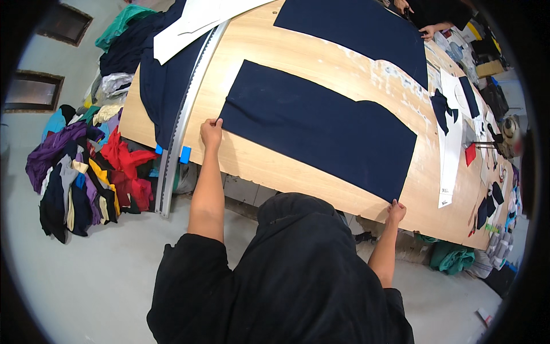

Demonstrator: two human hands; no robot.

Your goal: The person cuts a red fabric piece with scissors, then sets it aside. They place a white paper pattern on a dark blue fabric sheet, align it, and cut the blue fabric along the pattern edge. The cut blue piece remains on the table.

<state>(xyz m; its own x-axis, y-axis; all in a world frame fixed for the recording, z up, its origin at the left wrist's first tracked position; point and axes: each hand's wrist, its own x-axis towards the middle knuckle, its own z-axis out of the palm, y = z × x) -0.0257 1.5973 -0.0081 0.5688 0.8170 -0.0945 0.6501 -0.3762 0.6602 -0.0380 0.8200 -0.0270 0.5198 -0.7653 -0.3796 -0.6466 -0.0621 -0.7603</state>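
A long navy fabric piece (315,126) with one curved edge lies on the light wooden table (217,143). My left hand (211,129) pinches its near left corner, and my right hand (396,210) grips the near right corner. Beyond it lies a second navy piece (349,28), where a co-worker's hand (428,31) touches the right end. Just left of my left hand runs a long toothed metal rail (191,94) with blue blocks (185,154) near its lower end, beside draped navy cloth (160,97).
White paper patterns (447,178), navy scraps (441,109) and a metal tool (507,137) occupy the table's right side. A white sheet (189,23) lies at the upper left. Colourful garments (129,160) are piled left of the table; green cloth (450,258) sits beneath its right end.
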